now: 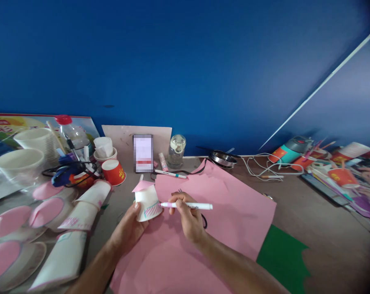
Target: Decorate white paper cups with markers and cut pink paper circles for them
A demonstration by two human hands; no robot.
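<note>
A white paper cup is tilted upside down in my left hand, whose fingers are wrapped round its side. On the cup's top sits a pink paper piece, and pink stripes with a blue line run near its rim. My right hand is closed on a white marker. The marker's pink tip meets or nearly meets the striped band. Both hands are over pink paper sheets.
Decorated cups and a red cup stand at the left. Behind the sheets are a phone, a glass bottle and another marker. Green paper, white cables and a teal-orange container are at the right.
</note>
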